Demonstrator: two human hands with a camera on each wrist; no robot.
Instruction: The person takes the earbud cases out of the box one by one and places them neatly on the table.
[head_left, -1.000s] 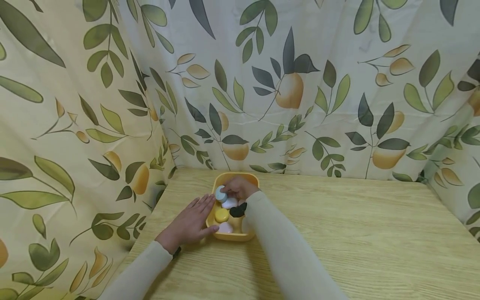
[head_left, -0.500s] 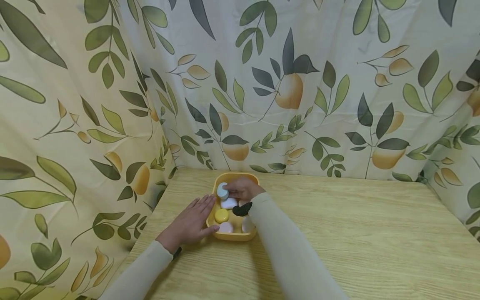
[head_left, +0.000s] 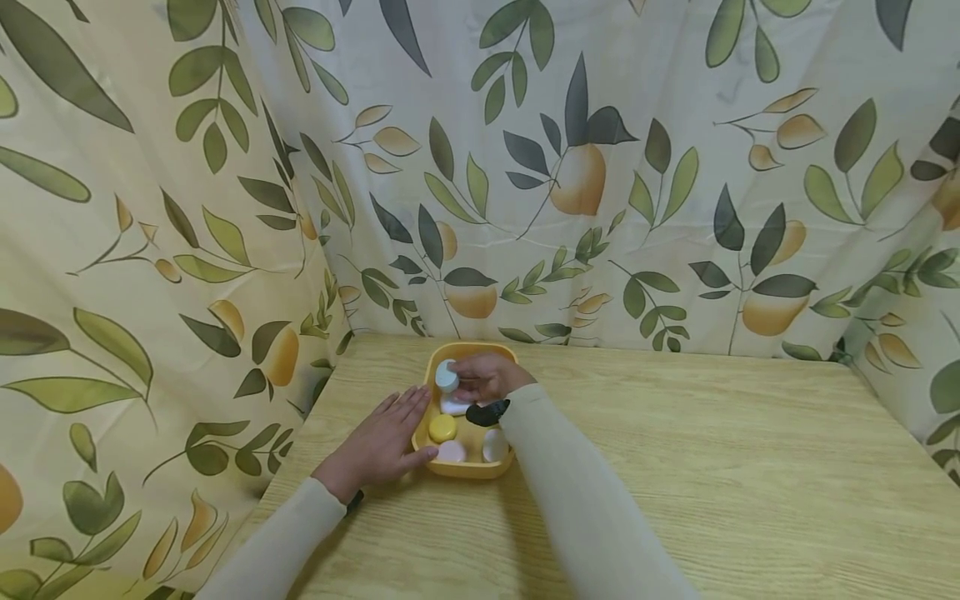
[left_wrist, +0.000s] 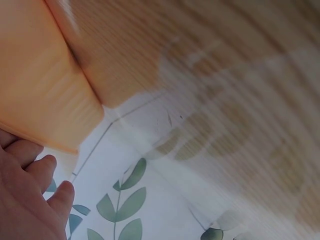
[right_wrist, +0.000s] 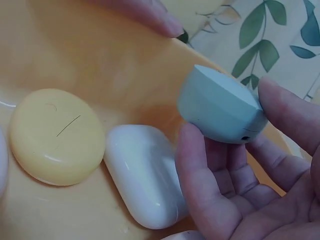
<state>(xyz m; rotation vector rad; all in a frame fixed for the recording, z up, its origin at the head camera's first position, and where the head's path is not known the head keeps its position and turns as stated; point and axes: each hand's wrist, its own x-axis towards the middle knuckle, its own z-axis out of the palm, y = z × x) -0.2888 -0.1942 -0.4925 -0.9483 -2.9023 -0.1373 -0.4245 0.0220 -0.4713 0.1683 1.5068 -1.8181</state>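
Note:
In the head view my right hand (head_left: pixel 491 377) is over the far part of a yellow-orange tray (head_left: pixel 471 472). It pinches a pale blue earbud case (head_left: pixel 447 376) between thumb and fingers. The right wrist view shows this case (right_wrist: pixel 220 107) tilted, with a flat face and a small dark hole near one edge. Below it in the tray lie a glossy white rounded case (right_wrist: pixel 145 175) and a round yellow case (right_wrist: pixel 57 137). My left hand (head_left: pixel 378 437) lies with extended fingers along the tray's left rim, its thumb at the near left corner.
A pinkish case (head_left: pixel 451 452) and a whitish oval one (head_left: pixel 494 446) sit at the near end of the tray. The tray stands toward the left of a wood-grain table (head_left: pixel 712 450). A leaf-and-fruit patterned curtain (head_left: pixel 637 275) hangs behind and at the sides.
My right hand has moved slightly away from me and up with the pale blue case, turning it. More of the whitish oval case shows. The left hand stays in place.

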